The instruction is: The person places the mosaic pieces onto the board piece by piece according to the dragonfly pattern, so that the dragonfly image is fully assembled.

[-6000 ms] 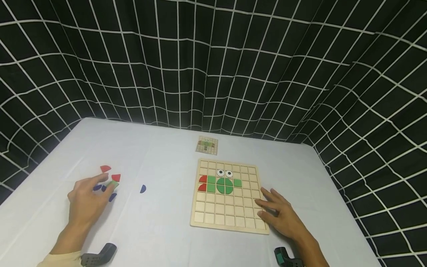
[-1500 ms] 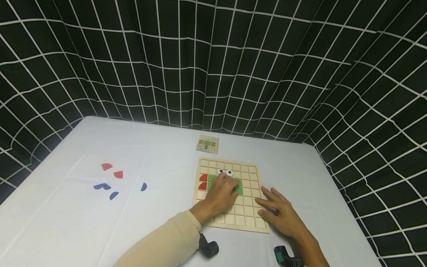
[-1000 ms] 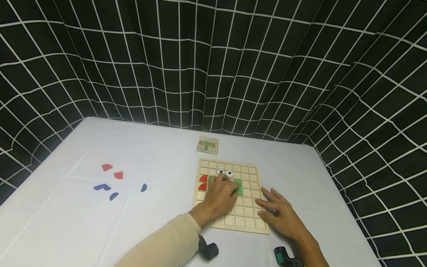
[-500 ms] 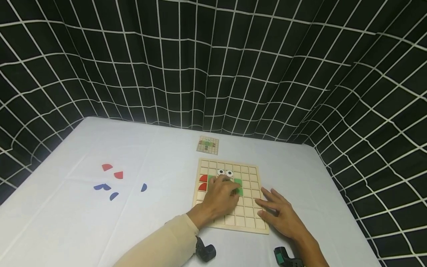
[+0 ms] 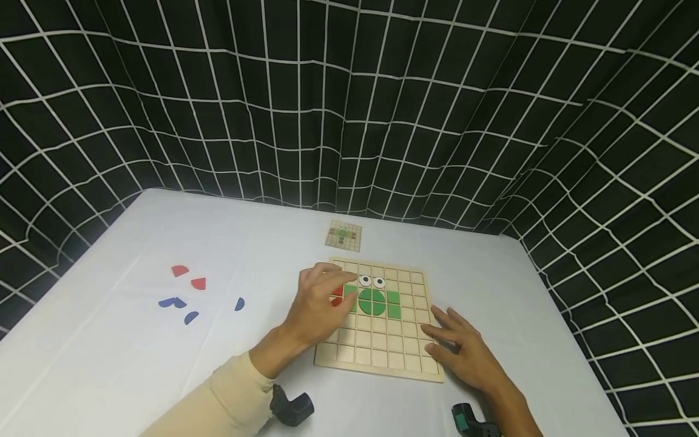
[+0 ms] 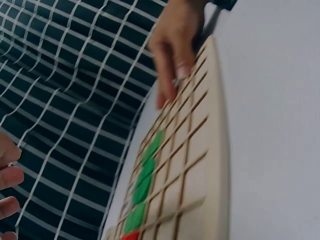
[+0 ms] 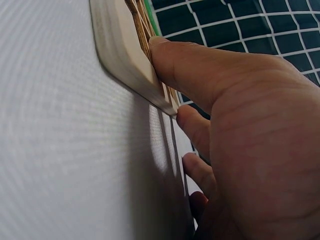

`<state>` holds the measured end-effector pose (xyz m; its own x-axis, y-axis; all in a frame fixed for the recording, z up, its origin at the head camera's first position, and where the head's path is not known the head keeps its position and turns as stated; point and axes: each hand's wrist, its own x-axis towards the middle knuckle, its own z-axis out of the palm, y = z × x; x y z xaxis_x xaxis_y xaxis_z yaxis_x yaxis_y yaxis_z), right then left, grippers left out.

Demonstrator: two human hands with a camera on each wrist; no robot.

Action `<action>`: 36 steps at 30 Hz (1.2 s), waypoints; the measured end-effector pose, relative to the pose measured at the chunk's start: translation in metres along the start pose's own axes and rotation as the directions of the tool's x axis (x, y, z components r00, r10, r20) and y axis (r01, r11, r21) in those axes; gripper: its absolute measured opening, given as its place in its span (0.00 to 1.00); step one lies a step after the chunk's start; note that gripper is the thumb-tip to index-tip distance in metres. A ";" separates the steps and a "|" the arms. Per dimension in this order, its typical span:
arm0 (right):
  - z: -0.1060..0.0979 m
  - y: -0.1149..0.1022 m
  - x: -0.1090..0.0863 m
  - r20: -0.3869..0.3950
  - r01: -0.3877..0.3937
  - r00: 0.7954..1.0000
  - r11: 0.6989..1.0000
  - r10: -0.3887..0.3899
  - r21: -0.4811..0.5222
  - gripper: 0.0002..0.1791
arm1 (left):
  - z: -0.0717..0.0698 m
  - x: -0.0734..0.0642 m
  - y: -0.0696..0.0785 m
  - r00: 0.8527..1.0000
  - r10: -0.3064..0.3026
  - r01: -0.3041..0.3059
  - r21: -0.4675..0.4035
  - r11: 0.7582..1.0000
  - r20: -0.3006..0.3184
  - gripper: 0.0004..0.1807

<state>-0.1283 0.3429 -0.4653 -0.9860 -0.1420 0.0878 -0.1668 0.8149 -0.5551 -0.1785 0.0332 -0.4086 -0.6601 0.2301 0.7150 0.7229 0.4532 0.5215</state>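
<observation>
A wooden grid board (image 5: 377, 358) lies on the table. In it sit two eye discs (image 5: 372, 281), a green circle of quarter pieces (image 5: 372, 301) and green squares (image 5: 394, 304) on both sides. Red pieces (image 5: 337, 291) at its left are partly covered by my left hand (image 5: 319, 303), which hovers over that side, thumb and index finger apart, holding nothing. My right hand (image 5: 461, 346) rests at the board's right edge with fingers spread. In the right wrist view its thumb (image 7: 185, 62) touches the board's rim (image 7: 125, 55).
Two red quarter-circle pieces (image 5: 199, 283) and several blue rounded pieces (image 5: 192, 317) lie loose at the left of the white table. Behind the board is a small pattern card (image 5: 344, 235). A black curtain (image 5: 306, 121) with white grid lines surrounds the table.
The green piece my left hand pinched at the left is gone from there; a second green square now sits right of the circle. My left hand has since moved left, off the circle. Right hand stays.
</observation>
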 end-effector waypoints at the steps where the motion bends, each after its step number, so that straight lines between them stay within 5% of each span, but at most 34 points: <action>1: 0.000 0.000 0.000 -0.002 0.003 1.000 1.000 -0.003 -0.002 0.21 | -0.006 -0.001 -0.002 1.000 -0.005 0.005 0.003 1.000 -0.023 0.13; 15: 0.000 -0.002 -0.001 -0.003 -0.001 1.000 1.000 0.001 0.011 0.20 | -0.088 -0.013 -0.052 0.964 -0.092 0.126 0.125 0.984 -0.248 0.15; 24: 0.001 -0.001 -0.001 -0.005 0.016 1.000 1.000 -0.016 0.026 0.20 | -0.139 -0.026 -0.085 0.906 -0.241 0.321 0.194 0.927 -0.348 0.14; 28: 0.000 -0.001 0.000 -0.009 0.023 1.000 1.000 -0.022 0.020 0.20 | -0.158 -0.031 -0.096 0.841 -0.411 0.495 0.195 0.847 -0.352 0.15; 31: 0.001 0.000 0.000 -0.006 0.017 1.000 1.000 -0.017 0.015 0.20 | -0.170 -0.035 -0.104 0.769 -0.550 0.622 0.179 0.762 -0.326 0.17; 36: 0.002 0.001 -0.001 -0.004 0.007 1.000 1.000 -0.007 0.012 0.20 | -0.183 -0.044 -0.120 0.683 -0.673 0.725 0.157 0.670 -0.283 0.21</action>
<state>-0.1280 0.3432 -0.4673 -0.9848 -0.1457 0.0949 -0.1738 0.8069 -0.5646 -0.1990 -0.1886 -0.4177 -0.8799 -0.3914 0.2694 -0.0260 0.6059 0.7951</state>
